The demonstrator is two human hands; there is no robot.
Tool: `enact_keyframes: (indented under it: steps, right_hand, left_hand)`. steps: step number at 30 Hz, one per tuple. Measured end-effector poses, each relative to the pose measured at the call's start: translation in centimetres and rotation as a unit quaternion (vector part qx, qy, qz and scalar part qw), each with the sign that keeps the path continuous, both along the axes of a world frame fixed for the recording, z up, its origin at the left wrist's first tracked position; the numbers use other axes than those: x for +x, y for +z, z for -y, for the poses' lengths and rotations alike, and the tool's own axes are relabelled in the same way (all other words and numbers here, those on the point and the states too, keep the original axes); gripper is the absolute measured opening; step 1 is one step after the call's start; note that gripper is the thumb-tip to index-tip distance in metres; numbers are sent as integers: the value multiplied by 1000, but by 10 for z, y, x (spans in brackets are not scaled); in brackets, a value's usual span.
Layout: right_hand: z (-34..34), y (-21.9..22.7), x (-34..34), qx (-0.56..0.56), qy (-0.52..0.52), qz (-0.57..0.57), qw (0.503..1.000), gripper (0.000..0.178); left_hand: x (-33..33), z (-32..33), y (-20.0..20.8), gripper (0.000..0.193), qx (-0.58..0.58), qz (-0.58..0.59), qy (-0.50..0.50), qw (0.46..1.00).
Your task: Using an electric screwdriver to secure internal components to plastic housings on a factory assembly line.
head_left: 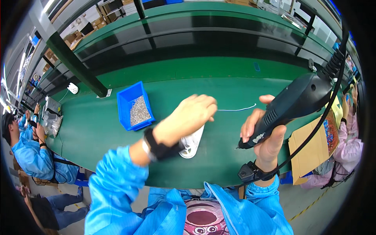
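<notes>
An electric screwdriver [290, 107], black with a coiled cord at its back end, is in my right hand [266, 135]. My fingers and thumb wrap its front part, and its thin bit points down to the left, clear of the tabletop. My left hand [192, 115] is closed, knuckles up, over the upper end of a long white plastic part [192, 145]. Its fingertips are hidden, so any small thing in them cannot be seen. The white part has a rounded end with round details near me. A thin white cable [237, 109] runs right from beneath my left hand.
A blue bin [133, 106] of small metal screws stands on the green tabletop [172, 172], left of my hand. An open cardboard box [311, 147] sits at the right edge, beside a person in pink. Another person in blue [35, 152] works at the left. A green post [78, 64] rises at back left.
</notes>
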State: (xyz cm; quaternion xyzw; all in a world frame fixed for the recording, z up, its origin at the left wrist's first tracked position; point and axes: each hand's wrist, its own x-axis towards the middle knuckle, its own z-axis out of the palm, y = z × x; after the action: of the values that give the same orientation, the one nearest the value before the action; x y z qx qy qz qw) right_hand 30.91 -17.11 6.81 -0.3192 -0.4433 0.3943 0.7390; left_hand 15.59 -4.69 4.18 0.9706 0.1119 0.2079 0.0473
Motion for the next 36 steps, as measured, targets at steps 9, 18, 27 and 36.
enact_keyframes:
  steps: [9, 18, 27, 36]
  right_hand:
    - [1, -2, -5, -4, 19, -28, 999, 89]
    - [-6, -16, -14, 10, 21, 67, 998, 87]
    - [-3, -48, -28, 57, 38, 25, 997, 83]
    - [-8, -63, -29, 4, 41, 30, 999, 81]
  left_hand:
    - [3, -48, -46, 16, -117, -134, -37, 983]
    - [-32, 13, -55, 16, -266, -61, 294, 916]
    - [-57, 52, -56, 13, -167, 146, 123, 967]
    - [-47, 65, -60, 12, -220, 97, 217, 946]
